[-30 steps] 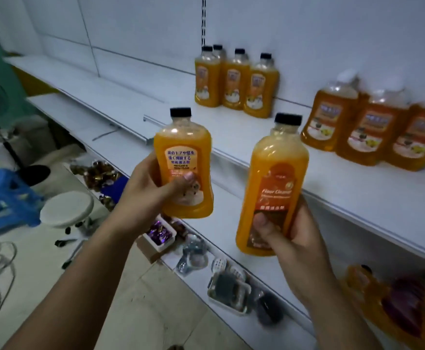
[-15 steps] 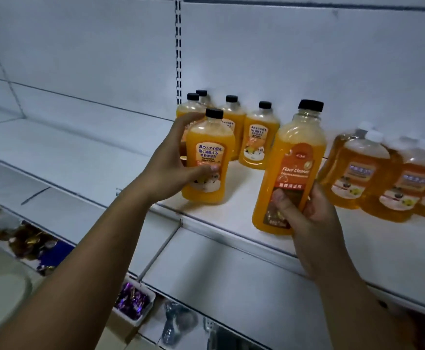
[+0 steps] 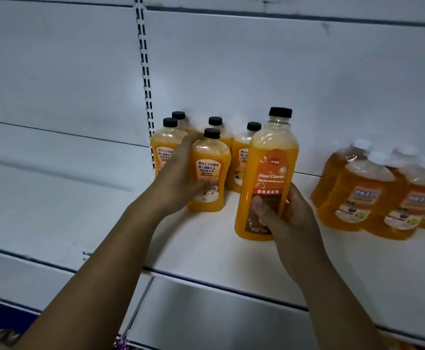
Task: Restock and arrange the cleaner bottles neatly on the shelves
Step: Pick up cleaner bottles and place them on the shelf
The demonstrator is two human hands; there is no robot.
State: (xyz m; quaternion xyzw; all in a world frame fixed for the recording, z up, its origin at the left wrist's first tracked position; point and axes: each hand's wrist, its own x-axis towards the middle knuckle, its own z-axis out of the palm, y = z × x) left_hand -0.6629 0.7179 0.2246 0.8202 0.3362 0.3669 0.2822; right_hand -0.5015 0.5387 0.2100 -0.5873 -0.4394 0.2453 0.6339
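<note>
Head view: right hand [image 3: 290, 219] curls its fingers round the tall bottle [image 3: 269, 157] reading "Floor Cleaner"; left hand [image 3: 178, 179] wraps the short bottle [image 3: 210, 170] with Japanese script. Both upright on the white shelf [image 3: 206, 251], before white panelling [image 3: 282, 72].

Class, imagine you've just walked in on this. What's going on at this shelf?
A person is stocking a white shelf with orange cleaner bottles. The left hand grips a small black-capped bottle, upright in front of four similar bottles at the back. The right hand holds a taller bottle labelled Floor Cleaner, upright beside it. Both are down at the shelf; neither is released. White-capped bottles stand further right.
</note>
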